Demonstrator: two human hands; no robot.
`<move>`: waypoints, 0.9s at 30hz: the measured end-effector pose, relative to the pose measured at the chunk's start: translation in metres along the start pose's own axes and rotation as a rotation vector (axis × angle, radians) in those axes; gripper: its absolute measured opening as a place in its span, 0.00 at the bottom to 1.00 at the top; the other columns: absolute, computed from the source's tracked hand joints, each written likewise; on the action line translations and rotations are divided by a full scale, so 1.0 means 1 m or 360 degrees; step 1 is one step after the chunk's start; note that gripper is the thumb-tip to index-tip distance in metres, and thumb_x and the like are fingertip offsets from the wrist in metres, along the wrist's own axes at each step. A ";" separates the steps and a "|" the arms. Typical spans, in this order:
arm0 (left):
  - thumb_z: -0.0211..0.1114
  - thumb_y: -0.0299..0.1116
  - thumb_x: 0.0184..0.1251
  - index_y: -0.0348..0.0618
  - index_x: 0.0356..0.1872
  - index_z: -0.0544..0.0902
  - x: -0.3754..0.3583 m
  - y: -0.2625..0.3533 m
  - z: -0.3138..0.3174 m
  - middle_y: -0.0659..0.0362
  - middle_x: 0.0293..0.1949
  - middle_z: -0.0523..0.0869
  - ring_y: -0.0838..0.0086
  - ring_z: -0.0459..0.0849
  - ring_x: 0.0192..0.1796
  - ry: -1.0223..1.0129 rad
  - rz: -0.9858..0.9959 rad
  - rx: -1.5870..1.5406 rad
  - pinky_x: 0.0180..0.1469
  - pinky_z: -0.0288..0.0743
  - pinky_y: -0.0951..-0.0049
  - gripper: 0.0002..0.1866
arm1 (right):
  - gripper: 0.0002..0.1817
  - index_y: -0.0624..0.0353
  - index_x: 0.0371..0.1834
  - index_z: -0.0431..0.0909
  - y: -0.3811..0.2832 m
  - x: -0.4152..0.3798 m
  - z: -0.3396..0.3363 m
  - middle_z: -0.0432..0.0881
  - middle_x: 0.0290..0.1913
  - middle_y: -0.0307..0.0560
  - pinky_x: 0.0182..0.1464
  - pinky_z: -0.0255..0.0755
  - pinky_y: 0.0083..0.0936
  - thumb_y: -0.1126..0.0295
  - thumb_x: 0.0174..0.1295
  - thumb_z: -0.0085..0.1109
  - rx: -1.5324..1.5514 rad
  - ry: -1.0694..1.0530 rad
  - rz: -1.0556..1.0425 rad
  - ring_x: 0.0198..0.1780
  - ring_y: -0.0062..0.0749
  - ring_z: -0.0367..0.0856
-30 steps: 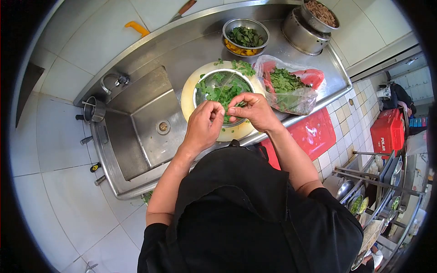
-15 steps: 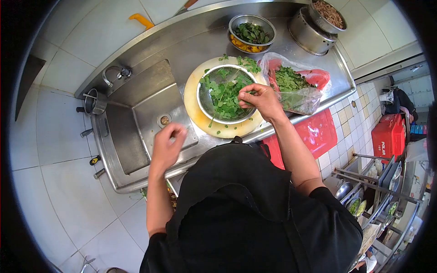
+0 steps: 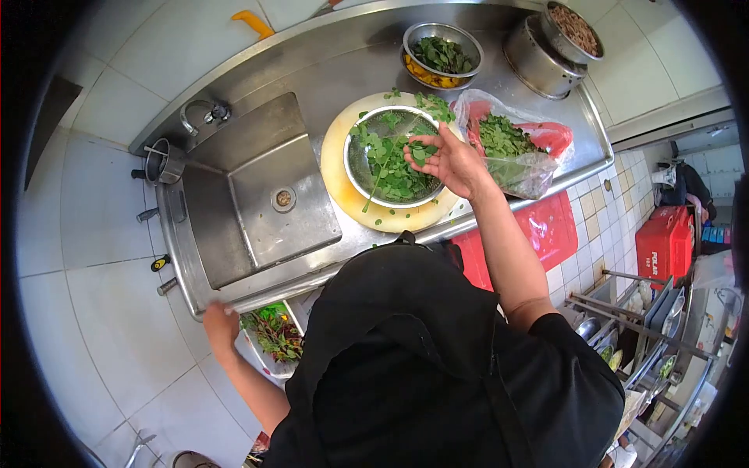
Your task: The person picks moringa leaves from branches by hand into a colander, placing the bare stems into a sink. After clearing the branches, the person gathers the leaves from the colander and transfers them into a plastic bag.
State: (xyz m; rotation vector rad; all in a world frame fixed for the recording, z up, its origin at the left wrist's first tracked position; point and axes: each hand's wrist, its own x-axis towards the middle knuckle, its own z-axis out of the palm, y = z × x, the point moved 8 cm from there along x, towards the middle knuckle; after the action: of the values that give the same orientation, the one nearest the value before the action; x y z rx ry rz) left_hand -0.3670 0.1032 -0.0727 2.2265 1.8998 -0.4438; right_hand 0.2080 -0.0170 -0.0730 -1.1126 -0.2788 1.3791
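My right hand [image 3: 452, 160] is palm up over the right side of a metal strainer bowl [image 3: 351, 173], fingers spread, with a few green leaves [image 3: 422, 153] lying on them. Leafy sprigs [image 3: 386, 160] fill part of the strainer, which stands on a round yellowish board [image 3: 334, 187] with loose leaves around it. My left hand [image 3: 221, 321] is off the sink's near left corner, blurred, its fingers not clear. Beside it, below the counter edge, a container holds stems and leaves [image 3: 273, 334].
Right of the board lies a plastic bag of leaves [image 3: 503, 140]. Behind are stacked bowls [image 3: 441, 54] and a pot [image 3: 538, 62]. The sink basin [image 3: 273, 226] and faucet [image 3: 207, 115] are left. A red crate [image 3: 663, 242] stands far right.
My left hand has moved from over the sink down and left, past the counter edge. My right hand has opened from a pinch and turned palm up, with leaves on its fingers.
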 end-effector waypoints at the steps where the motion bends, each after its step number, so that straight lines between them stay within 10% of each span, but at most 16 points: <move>1: 0.71 0.25 0.53 0.37 0.55 0.84 0.003 0.029 -0.020 0.42 0.57 0.85 0.46 0.83 0.59 0.0376 0.0259 -0.0197 0.62 0.76 0.54 0.24 | 0.38 0.73 0.63 0.72 -0.001 -0.001 0.004 0.81 0.54 0.59 0.62 0.77 0.34 0.42 0.80 0.35 0.0067 -0.0038 0.0019 0.55 0.40 0.84; 6: 0.71 0.27 0.64 0.40 0.54 0.86 0.000 0.261 -0.121 0.52 0.51 0.88 0.67 0.88 0.50 0.0507 0.1098 -0.1327 0.55 0.80 0.69 0.16 | 0.44 0.74 0.66 0.70 0.000 -0.007 0.015 0.80 0.58 0.62 0.65 0.76 0.36 0.36 0.78 0.28 0.0214 -0.0152 0.0097 0.57 0.42 0.84; 14: 0.73 0.31 0.64 0.46 0.59 0.84 -0.003 0.445 -0.113 0.54 0.56 0.85 0.62 0.88 0.51 0.0340 0.1948 -0.1246 0.54 0.81 0.66 0.21 | 0.51 0.74 0.66 0.70 0.004 -0.016 0.012 0.83 0.49 0.53 0.58 0.79 0.29 0.28 0.73 0.28 0.0149 -0.0090 0.0115 0.45 0.32 0.84; 20: 0.73 0.28 0.62 0.42 0.45 0.89 -0.003 0.460 -0.097 0.57 0.48 0.88 0.61 0.88 0.49 0.0298 0.1806 -0.1341 0.51 0.81 0.66 0.11 | 0.52 0.74 0.69 0.66 0.001 -0.021 0.006 0.81 0.52 0.53 0.57 0.79 0.26 0.28 0.73 0.27 0.0100 -0.0067 0.0070 0.49 0.30 0.83; 27: 0.71 0.27 0.66 0.38 0.44 0.88 0.023 0.468 -0.071 0.58 0.39 0.89 0.73 0.87 0.39 -0.0167 0.1420 -0.1610 0.44 0.80 0.74 0.08 | 0.25 0.66 0.67 0.71 -0.001 -0.015 -0.015 0.82 0.51 0.50 0.57 0.81 0.29 0.57 0.79 0.45 -0.0347 -0.0052 -0.0070 0.51 0.30 0.85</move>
State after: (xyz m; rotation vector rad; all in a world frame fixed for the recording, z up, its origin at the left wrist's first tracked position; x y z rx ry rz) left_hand 0.1047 0.0694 -0.0399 1.9190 0.6124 0.4416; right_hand 0.2157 -0.0364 -0.0738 -1.2560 -0.4834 1.3520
